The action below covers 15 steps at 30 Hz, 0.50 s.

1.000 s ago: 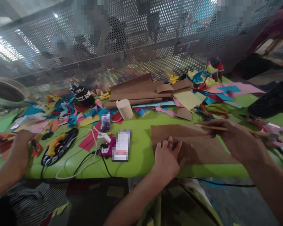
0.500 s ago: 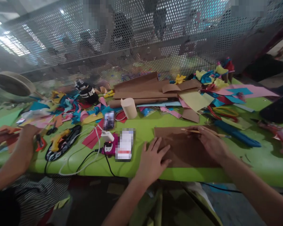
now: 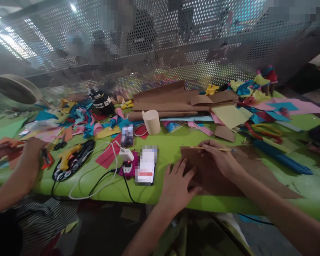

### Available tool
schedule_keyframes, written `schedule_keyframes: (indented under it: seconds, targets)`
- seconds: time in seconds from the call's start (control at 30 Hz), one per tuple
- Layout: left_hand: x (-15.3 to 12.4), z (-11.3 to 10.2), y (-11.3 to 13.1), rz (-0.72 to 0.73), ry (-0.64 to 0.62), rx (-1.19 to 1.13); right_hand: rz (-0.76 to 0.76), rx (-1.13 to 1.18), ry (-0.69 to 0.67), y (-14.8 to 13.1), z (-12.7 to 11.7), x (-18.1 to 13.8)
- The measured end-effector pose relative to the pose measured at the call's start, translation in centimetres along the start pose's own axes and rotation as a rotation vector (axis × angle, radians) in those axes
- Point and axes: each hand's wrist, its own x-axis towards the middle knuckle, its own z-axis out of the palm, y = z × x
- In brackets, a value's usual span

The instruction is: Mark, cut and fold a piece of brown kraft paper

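A sheet of brown paper lies flat on the green tabletop in front of me. My left hand rests on its left edge with the fingers spread. My right hand holds a pencil near the sheet's top left corner. The pencil lies nearly level, one end pointing left along the top edge. Whether its tip touches the paper, I cannot tell. To the right of my right hand is a long blue folded piece.
Left of my hands are a phone, a power strip with cables and a yellow glue gun. Behind stand a cream paper roll and stacked brown sheets. A co-worker's hand works with orange paper at far left.
My right hand and the pencil have moved left along the top of the brown paper. More of the sheet's right side shows. My left hand stays at the left edge.
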Motion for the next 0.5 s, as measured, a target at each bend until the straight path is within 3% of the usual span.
schedule_keyframes:
  seconds: [0.5]
  targets:
    - [-0.26, -0.1, -0.88, -0.052, 0.004, -0.144, 0.011, -0.137, 0.053, 0.55, 1.0, 0.49]
